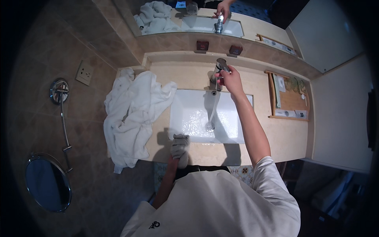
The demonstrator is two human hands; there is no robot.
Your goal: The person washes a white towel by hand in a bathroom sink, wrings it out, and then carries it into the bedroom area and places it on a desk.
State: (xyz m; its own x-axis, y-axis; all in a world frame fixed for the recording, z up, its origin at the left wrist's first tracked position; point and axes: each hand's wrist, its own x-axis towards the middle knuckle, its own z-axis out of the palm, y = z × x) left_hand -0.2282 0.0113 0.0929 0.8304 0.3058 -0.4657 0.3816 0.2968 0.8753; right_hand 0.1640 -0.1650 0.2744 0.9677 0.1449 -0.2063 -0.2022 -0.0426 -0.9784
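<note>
My right hand (230,78) grips the lever of a chrome faucet (221,63) at the back of the counter. A stream of water (214,106) falls from the spout to the drain (210,126) of a white rectangular sink (174,109), where shallow water ripples over the bottom. At the sink's front left corner, my left hand (174,161) has a bunched greyish cloth item (180,146), which hides most of the fingers. Whether the cloth is a glove or a rag is unclear.
Rumpled white towels (130,118) cover the counter's left end, partly overhanging its front edge. On the right sits a wooden tray (291,100) with drinking glasses (296,85) and packets. A wall mirror (189,23) runs along the back; a round mirror (49,183) on a jointed arm juts from the left wall.
</note>
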